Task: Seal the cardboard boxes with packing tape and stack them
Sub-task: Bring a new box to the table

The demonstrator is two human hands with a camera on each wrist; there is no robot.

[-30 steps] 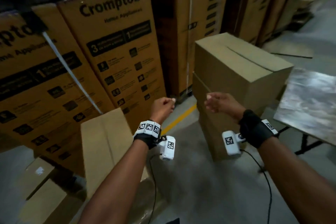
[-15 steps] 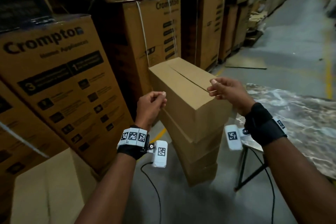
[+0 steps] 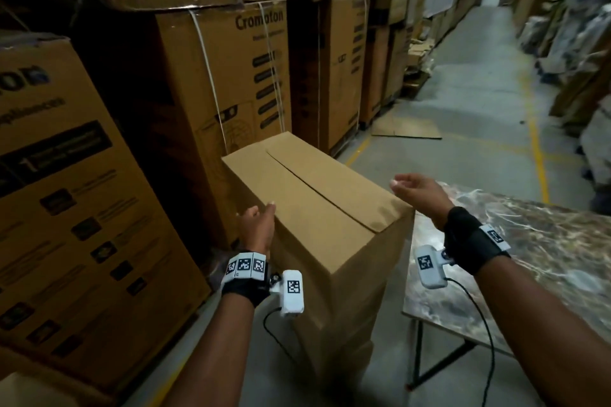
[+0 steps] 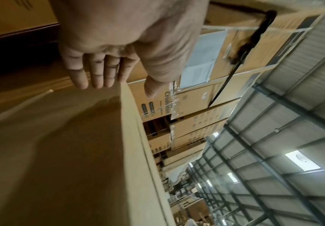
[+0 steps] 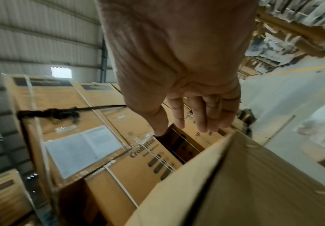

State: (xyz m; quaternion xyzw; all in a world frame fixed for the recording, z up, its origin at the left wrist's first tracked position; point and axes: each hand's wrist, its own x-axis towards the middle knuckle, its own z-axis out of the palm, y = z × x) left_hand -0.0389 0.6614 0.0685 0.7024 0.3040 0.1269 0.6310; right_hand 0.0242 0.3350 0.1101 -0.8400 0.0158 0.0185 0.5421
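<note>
The plain brown cardboard box [image 3: 317, 208] is seen on top of a stack beside the marble-topped table [image 3: 529, 241]. The left hand [image 3: 256, 228] is held flat by its side, the right hand [image 3: 418, 195] open above it; nothing is held.

A plain cardboard box [image 3: 317, 208] tops a stack at the centre of the frame, its top flaps meeting along an unsealed seam. The left hand [image 3: 256, 230] lies with straight fingers against the box's left side near the top edge. The right hand [image 3: 418, 193], fingers relaxed, hovers just right of the box, above a marble-patterned table [image 3: 529, 258] at lower right. Printed Crompton cartons [image 3: 231, 76] fill the upper left.
</note>
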